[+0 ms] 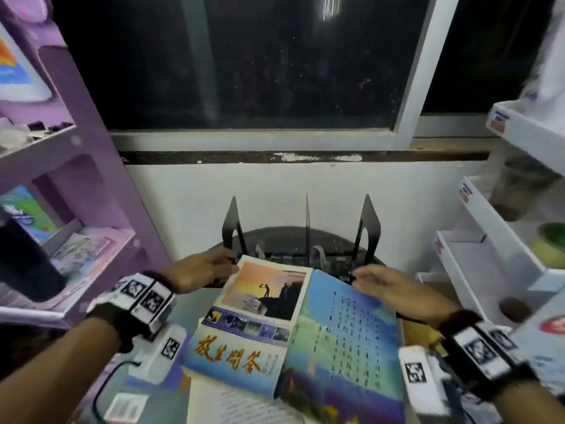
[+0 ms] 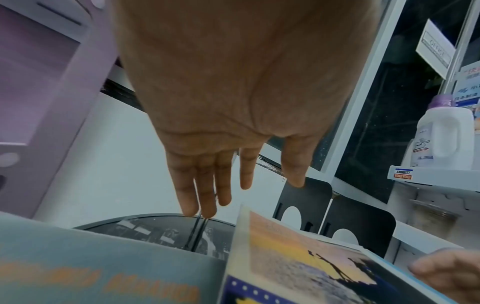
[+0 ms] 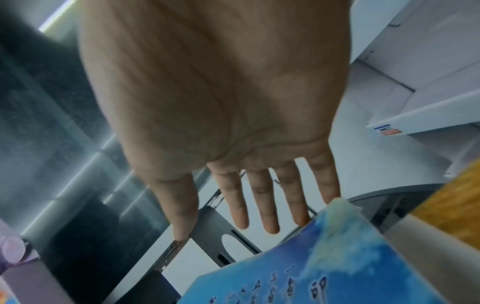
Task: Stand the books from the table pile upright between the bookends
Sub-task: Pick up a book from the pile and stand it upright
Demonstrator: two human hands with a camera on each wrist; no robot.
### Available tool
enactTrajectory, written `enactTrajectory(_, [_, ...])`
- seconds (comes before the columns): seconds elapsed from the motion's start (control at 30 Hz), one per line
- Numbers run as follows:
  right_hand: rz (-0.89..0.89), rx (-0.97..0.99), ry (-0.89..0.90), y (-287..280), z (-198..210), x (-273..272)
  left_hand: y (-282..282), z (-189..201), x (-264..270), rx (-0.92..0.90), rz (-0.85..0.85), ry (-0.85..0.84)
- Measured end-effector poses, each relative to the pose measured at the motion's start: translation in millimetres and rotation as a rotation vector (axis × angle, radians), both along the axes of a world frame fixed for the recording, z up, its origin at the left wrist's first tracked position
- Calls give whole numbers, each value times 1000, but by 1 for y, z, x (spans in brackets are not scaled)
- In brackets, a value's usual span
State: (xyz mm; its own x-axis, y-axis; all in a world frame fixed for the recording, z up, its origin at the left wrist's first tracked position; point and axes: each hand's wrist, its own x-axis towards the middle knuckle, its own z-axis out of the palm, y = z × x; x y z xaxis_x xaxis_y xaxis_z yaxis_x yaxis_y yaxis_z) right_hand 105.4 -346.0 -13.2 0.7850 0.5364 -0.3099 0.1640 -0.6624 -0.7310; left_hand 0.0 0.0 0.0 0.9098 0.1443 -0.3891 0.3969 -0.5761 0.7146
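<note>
Three black bookends stand at the back of the round dark table (image 1: 287,237): left (image 1: 233,228), middle (image 1: 307,224), right (image 1: 368,228). In front lies the pile, topped by a sunset-cover book (image 1: 260,316) and a blue book (image 1: 345,341) side by side. My left hand (image 1: 214,264) reaches with straight fingers to the foot of the left bookend (image 2: 194,232) and holds nothing. My right hand (image 1: 373,280) hovers flat over the blue book's (image 3: 337,267) far corner, near the right bookend (image 3: 207,226), its fingers (image 3: 270,205) spread and empty.
A purple shelf unit (image 1: 76,179) stands close on the left, and white shelves (image 1: 489,240) with a detergent bottle (image 2: 441,133) on the right. Behind the table are a white wall and a dark window. More books lie under the top two.
</note>
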Motion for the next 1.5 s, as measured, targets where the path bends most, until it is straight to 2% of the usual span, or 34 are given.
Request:
enactTrajectory(0.13, [91, -73, -18, 11, -7, 12, -16, -10, 19, -100, 28, 40])
enactTrajectory(0.23, [145, -108, -43, 15, -10, 14, -19, -23, 25, -24, 27, 73])
enactTrajectory(0.4, [207, -149, -79, 16, -12, 12, -21, -30, 25, 109, 42, 16])
enactTrajectory(0.57, [222, -211, -155, 18, -9, 11, -29, -19, 17, 173, 7, -29])
enactTrajectory(0.7, [171, -172, -213, 19, 0, 7, -34, -3, 6, 163, 13, -129])
enactTrajectory(1.13, [71, 3, -483, 21, 56, -26, -32, 32, -29, -233, 213, -558])
enactTrajectory(1.5, [-99, 272, -688, 35, 86, -58, -44, 51, -47, -598, 335, -955])
